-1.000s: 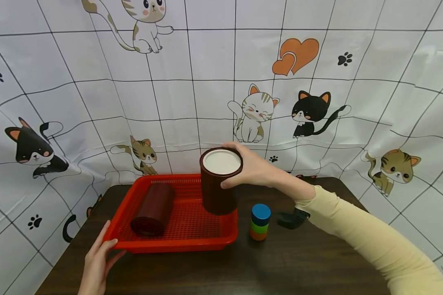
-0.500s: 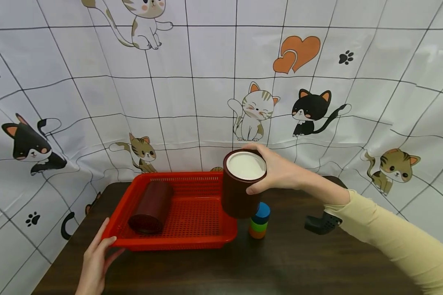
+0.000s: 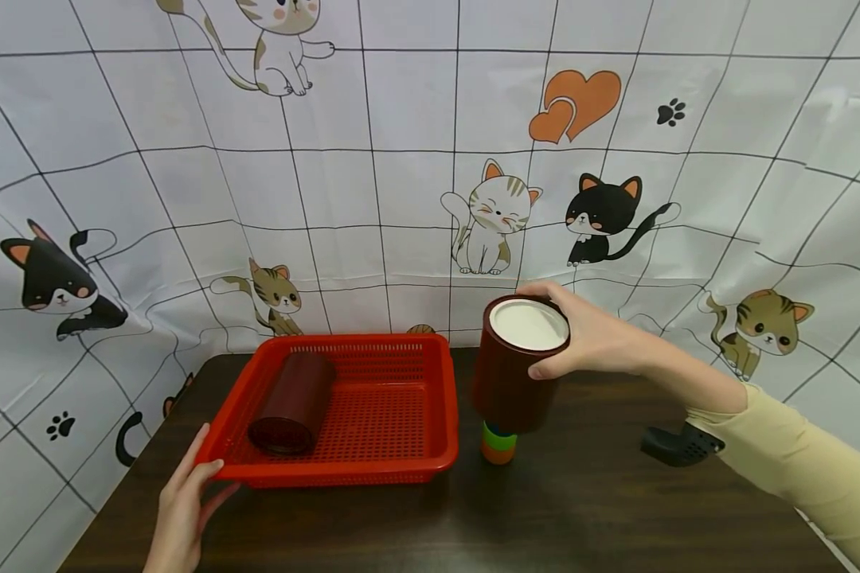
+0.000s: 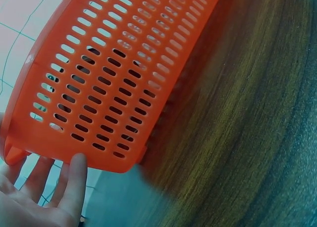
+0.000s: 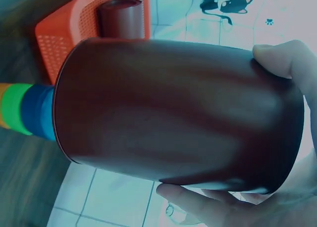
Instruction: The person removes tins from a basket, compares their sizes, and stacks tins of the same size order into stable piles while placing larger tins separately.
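Tall canister (image 3: 510,390): dark brown, pale-topped; held raised just right of red basket (image 3: 444,458), slightly tilted, over or in front of small striped cylinder (image 3: 498,447); contact with the latter cannot be told.
Canister shift: carried rightward from above basket's right half a second ago, past its rim.
Right hand (image 3: 595,333): fingers spread wide round canister's upper end, gripping it.
Left hand (image 3: 177,505): fingers curled at basket's near left corner, gripping rim; hardly moved.
Second canister (image 3: 295,404): lies on its side in basket's left part, as before.
Striped cylinder on bench (image 3: 602,501): blue top, visible earlier, now mostly hidden in head view; seen past canister's base in right wrist view.
Basket wall: outer slots and touching fingertip shown by left wrist view.
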`<state>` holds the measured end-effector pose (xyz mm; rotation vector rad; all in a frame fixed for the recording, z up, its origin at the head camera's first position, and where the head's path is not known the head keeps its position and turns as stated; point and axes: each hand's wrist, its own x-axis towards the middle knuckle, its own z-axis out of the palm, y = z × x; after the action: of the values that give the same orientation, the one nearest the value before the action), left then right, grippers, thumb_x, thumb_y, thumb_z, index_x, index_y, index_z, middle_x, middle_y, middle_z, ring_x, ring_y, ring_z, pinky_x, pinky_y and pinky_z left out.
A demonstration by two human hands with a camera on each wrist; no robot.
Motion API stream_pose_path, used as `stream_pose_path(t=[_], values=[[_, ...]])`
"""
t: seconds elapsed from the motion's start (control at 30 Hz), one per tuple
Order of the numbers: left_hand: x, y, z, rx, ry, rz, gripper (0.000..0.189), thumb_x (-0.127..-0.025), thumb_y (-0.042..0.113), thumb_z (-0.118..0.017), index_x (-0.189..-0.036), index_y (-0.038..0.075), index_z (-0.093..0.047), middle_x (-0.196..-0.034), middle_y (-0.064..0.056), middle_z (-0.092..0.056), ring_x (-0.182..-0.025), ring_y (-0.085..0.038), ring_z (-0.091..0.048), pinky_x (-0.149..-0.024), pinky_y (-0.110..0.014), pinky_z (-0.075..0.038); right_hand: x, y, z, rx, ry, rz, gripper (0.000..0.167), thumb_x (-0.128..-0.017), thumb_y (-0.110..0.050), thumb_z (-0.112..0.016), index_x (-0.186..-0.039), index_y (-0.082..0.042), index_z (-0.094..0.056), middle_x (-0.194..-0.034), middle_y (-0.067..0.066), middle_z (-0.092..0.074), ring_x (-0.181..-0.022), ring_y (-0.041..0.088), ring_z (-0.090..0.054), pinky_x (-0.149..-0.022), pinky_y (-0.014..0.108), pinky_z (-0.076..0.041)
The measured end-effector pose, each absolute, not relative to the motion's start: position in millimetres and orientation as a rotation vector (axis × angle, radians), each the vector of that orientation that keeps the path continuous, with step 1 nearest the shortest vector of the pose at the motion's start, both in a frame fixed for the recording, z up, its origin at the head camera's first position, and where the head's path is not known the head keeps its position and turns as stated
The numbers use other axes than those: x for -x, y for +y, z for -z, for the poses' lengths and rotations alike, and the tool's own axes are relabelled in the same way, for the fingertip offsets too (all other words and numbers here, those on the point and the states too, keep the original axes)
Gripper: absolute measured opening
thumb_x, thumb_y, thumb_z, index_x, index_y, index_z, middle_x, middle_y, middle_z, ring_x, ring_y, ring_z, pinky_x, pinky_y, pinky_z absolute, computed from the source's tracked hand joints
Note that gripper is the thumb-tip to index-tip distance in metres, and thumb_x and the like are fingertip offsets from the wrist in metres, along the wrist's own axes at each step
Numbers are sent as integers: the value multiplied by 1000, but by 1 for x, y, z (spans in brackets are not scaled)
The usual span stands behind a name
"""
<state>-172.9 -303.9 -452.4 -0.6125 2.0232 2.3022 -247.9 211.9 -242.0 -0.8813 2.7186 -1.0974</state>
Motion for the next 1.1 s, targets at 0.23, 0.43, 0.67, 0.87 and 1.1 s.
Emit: stream_pose_path(t=[0.23,0.43,0.67,0.87,1.1], values=[[174,-304,451,630,2003,-2303,60,-104,31,-48,-150,55,-16,-165,6,-13,-100,18,-51,-83,-19,-56,236,230,243,872,2837,903,95,-70,-36,-86,-149,-24,-34,-142,3,-44,-125,23,-47,-96,44,-46],[174,-305,451,620,2011,-2303,60,-105,32,-47,-150,55,-16,-164,5,-13,-101,17,-51,-83,-18,-55,229,242,243,862,2893,797,89,-67,-37,-87,-141,-23,-39,-136,2,-45,-118,23,-48,-87,40,-49],[174,-304,451,607,2023,-2281,61,-105,32,-47,-151,55,-14,-167,5,-8,-100,19,-50,-83,-18,-55,225,255,249,882,2888,749,91,-65,-35,-88,-140,-19,-38,-133,4,-45,-114,25,-49,-83,39,-48],[174,-304,452,610,2021,-2281,60,-105,33,-46,-151,55,-14,-166,6,-10,-101,18,-50,-83,-18,-55,225,264,252,880,2866,766,88,-67,-35,-87,-139,-18,-40,-131,6,-47,-111,26,-48,-79,37,-48],[173,-305,451,610,2015,-2292,60,-104,34,-48,-150,55,-16,-164,6,-13,-103,16,-50,-83,-18,-55,226,273,258,953,2866,687,92,-67,-36,-86,-144,-19,-39,-130,7,-51,-111,27,-47,-76,36,-48]])
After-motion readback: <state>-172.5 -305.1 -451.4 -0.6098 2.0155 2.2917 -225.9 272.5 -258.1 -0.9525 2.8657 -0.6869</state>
